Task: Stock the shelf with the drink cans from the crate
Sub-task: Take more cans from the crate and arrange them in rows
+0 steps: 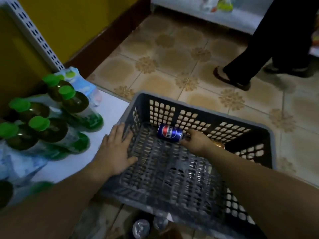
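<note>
A grey perforated plastic crate (203, 107) sits tilted against the white shelf (110, 111), its open side facing me. One blue drink can (170, 133) lies on its side deep inside the crate near the far wall. My right hand (196, 141) reaches into the crate and its fingers grip the can's right end. My left hand (115, 149) rests flat with spread fingers on the crate's left rim, beside the shelf. Something orange-brown (220, 144) peeks out just behind my right wrist; I cannot tell what it is.
Several green-capped bottles (57, 118) and wrapped water packs (82, 85) fill the shelf's left part. A perforated white shelf upright (34, 31) rises by the yellow wall. A person's legs in dark trousers (259, 54) stand on the tiled floor at the far right.
</note>
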### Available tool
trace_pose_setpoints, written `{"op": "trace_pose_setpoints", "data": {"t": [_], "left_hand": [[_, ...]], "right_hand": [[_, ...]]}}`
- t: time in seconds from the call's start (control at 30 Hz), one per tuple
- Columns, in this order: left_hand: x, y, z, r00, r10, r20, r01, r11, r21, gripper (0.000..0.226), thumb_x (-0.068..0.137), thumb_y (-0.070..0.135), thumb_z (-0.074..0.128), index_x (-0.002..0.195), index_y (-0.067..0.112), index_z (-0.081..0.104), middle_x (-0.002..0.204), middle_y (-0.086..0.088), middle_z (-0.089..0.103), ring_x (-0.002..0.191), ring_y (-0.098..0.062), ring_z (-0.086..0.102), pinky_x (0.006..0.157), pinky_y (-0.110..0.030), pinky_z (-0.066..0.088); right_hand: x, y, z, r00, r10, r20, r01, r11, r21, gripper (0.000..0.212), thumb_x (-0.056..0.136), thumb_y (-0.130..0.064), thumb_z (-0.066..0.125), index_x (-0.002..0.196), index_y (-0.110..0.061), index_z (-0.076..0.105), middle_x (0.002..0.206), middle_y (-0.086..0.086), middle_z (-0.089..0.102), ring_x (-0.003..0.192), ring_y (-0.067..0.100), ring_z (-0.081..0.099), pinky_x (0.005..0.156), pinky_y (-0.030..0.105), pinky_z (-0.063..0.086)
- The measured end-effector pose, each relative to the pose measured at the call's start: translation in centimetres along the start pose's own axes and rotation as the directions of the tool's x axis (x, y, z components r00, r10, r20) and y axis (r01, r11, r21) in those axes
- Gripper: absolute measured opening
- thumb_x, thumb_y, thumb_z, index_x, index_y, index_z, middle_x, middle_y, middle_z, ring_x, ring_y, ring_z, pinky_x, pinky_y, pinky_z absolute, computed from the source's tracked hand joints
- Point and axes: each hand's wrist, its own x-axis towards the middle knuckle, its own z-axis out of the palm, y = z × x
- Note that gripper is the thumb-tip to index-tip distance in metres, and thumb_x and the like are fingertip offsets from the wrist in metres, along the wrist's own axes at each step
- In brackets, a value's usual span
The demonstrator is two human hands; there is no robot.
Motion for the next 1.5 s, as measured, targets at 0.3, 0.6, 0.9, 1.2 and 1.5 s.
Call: {"op": "trace_pose_setpoints", "data": {"t": [0.3, 0.6, 0.9, 1.2, 1.5], "left_hand": [[0.4, -0.9, 2.9, 0.963, 0.089, -0.252, -0.105, 0.993, -0.051, 0.074, 0.065, 0.064, 0.044, 0.116, 0.017, 0.067, 0.150, -0.021, 0.033, 0.136, -0.039, 0.033, 0.084, -0.053, 0.050], [0.8, -1.1, 3.4, 0.936, 0.090, -0.339, -0.118, 0.991, -0.062, 0.068, 0.066, 0.064, 0.046, 0.106, 0.016, 0.071, 0.152, -0.018, 0.028, 0.139, -0.037, 0.027, 0.087, -0.054, 0.048], [0.2, -1.1, 0.8, 0.999, 0.024, -0.039, -0.030, 0.986, -0.167, 0.069, 0.079, 0.060, 0.061, 0.140, 0.034, 0.042, 0.159, 0.002, -0.017, 0.146, -0.019, -0.012, 0.113, -0.046, 0.020], [-10.6, 5.6, -13.2, 0.981, -0.116, 0.154, 0.181, 0.274, -0.944, 0.057, 0.092, 0.038, 0.056, 0.144, 0.032, 0.033, 0.139, -0.002, 0.049, 0.116, -0.022, 0.055, 0.082, -0.035, 0.049], [-31.6, 4.1, -26.7, 0.968, -0.099, -0.230, -0.201, 0.237, -0.950, 0.076, 0.083, 0.010, 0.070, 0.143, 0.032, 0.030, 0.118, -0.002, 0.058, 0.095, -0.014, 0.064, 0.073, -0.031, 0.056]], "right_hand": [[9.4, 0.4, 7.1, 1.000, -0.022, -0.010, 0.021, 0.996, -0.086, 0.091, 0.085, -0.038, 0.069, 0.155, -0.020, 0.012, 0.157, 0.012, 0.021, 0.143, 0.033, 0.022, 0.116, 0.050, 0.020], [11.4, 0.7, 11.3, 0.987, 0.120, -0.104, -0.127, 0.990, -0.064, 0.087, 0.081, -0.037, 0.074, 0.147, -0.012, 0.024, 0.142, 0.015, 0.034, 0.128, 0.035, 0.041, 0.103, 0.046, 0.039], [2.1, -1.5, 9.4, 0.941, 0.288, 0.178, -0.312, 0.533, 0.786, 0.062, 0.083, -0.044, 0.069, 0.129, -0.006, 0.052, 0.113, 0.010, 0.063, 0.096, 0.027, 0.063, 0.084, 0.039, 0.053], [-21.2, -7.3, 2.2, 0.993, -0.038, -0.115, 0.119, 0.493, 0.862, 0.039, 0.088, -0.028, 0.068, 0.123, -0.022, 0.052, 0.114, -0.001, 0.063, 0.102, 0.015, 0.063, 0.090, 0.033, 0.051], [-40.9, -14.8, -1.3, 0.839, -0.389, -0.380, 0.522, 0.381, 0.763, 0.044, 0.086, -0.018, 0.071, 0.126, -0.019, 0.052, 0.111, 0.001, 0.065, 0.097, 0.010, 0.065, 0.080, 0.019, 0.053]]}}
